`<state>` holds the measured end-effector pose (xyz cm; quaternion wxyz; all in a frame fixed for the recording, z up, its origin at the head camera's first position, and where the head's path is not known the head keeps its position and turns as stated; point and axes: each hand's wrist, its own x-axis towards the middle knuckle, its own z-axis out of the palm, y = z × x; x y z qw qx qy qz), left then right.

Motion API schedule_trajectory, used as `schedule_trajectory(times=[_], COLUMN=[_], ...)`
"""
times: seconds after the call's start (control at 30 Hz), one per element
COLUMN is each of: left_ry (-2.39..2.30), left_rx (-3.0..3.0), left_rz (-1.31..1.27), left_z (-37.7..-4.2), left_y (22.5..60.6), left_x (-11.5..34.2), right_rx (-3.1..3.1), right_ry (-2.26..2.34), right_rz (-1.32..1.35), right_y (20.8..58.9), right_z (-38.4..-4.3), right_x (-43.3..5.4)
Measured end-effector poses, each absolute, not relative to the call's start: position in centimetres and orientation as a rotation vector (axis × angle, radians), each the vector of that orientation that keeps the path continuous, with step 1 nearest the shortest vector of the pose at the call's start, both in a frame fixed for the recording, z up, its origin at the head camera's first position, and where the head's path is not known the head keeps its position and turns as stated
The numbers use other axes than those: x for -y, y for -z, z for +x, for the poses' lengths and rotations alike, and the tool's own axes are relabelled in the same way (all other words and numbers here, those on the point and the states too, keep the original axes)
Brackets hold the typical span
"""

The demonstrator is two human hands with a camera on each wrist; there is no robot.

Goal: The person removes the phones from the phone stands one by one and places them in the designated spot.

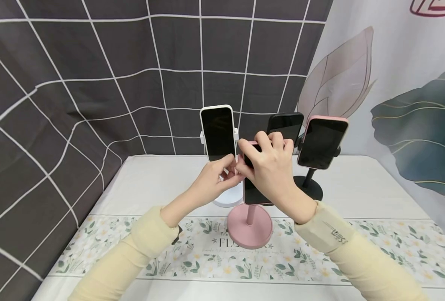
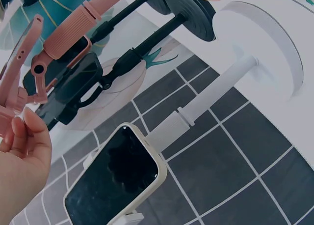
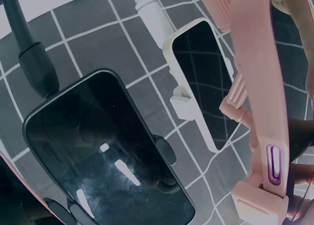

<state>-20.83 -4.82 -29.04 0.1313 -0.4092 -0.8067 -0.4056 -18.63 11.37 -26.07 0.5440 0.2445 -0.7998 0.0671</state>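
A phone in a pink case (image 1: 254, 193) sits on a pink phone stand (image 1: 249, 230) at the middle of the table. My right hand (image 1: 271, 167) reaches across the screen, fingers curled over the top edge and thumb at the left side, gripping the phone. With its thumb and fingertips, my left hand (image 1: 224, 175) pinches the stand's pink clamp at the phone's left edge. In the left wrist view that hand (image 2: 24, 166) is right at the clamp (image 2: 12, 112). The clamp (image 3: 260, 203) also shows against the phone's side in the right wrist view.
Behind stands a white phone stand (image 1: 228, 198) with a white-cased phone (image 1: 218, 131). To the right are a black-cased phone (image 1: 285, 125) and a pink-cased phone (image 1: 322, 142) above a black stand base (image 1: 314, 190). A floral runner (image 1: 192, 251) crosses the white table; a grid-patterned cloth (image 1: 124, 50) hangs behind.
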Motion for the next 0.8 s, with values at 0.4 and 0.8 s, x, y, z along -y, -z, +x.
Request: schedule_trajectory(times=[0.4, 0.8], left_ry=[1.363, 1.387], left_rx=[2.366, 2.443], left_rz=[-1.238, -1.214], left_z=[-21.3, -21.0], left_y=[29.2, 28.8], left_x=[4.9, 5.0], right_rx=[1.920, 1.973], right_ry=[-0.197, -0.318], right_rz=[0.630, 0.714], right_y=[25.8, 25.4], right_z=[-18.6, -18.1], right_x=[-12.0, -12.9])
